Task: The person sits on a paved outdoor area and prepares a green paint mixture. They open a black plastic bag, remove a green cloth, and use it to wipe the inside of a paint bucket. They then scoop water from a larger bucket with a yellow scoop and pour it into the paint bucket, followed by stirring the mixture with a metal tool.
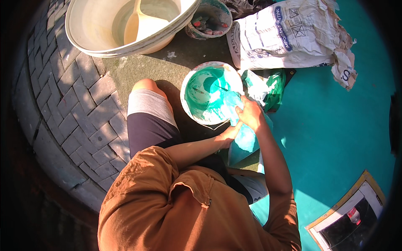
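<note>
Currently, I see the right grip [252,113] closed on a teal bag [246,140], its upper end over the bucket [193,88]; left grip [228,137] touches the bag lower down, finger closure I cannot tell.

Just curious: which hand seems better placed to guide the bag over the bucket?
Probably the right hand: it holds the teal bag beside the bucket; the left hand sits nearer the body.

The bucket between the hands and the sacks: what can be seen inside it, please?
Bright green, wet-looking stuff and pale smears inside the bucket. Its lower-right part is covered by pale green plastic, so I cannot see underneath.
</note>
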`<state>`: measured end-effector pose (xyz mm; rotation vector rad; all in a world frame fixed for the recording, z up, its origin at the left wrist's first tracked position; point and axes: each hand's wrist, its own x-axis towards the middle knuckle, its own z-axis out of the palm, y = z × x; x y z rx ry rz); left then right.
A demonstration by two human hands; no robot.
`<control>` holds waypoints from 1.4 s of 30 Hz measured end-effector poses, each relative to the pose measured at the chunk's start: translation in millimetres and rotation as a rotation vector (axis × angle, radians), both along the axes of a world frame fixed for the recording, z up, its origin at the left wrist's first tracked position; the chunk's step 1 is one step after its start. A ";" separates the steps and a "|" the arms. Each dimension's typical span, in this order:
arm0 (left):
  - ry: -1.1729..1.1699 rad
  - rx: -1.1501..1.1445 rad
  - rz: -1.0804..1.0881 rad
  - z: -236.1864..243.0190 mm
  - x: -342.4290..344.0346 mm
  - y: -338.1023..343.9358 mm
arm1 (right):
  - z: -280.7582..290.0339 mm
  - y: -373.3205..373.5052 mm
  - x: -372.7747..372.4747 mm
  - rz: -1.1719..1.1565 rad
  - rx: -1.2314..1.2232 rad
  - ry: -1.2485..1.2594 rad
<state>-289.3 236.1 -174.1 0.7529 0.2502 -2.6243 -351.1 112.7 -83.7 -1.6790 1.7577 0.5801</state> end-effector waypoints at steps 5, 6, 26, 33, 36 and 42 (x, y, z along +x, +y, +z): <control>-0.028 -0.005 -0.051 -16.8 -10.1 3.1 | 0.7 -3.2 4.3 -0.015 0.022 0.050; -0.021 -0.010 -0.056 -26.7 -13.5 7.5 | -1.7 -3.0 6.3 -0.017 0.019 0.046; -0.296 -0.299 -0.285 -22.7 1.6 -13.8 | -11.0 -5.3 10.7 -0.044 -0.057 0.149; -0.378 -0.355 -0.332 -28.1 -3.4 -10.1 | -12.0 -1.8 10.3 0.017 -0.134 0.127; -0.364 -0.335 -0.355 -23.3 -2.8 -13.5 | -11.7 -2.9 11.8 0.015 -0.114 0.168; -0.276 -0.331 -0.158 -14.6 3.7 -16.9 | -12.6 -1.5 11.8 0.018 -0.150 0.187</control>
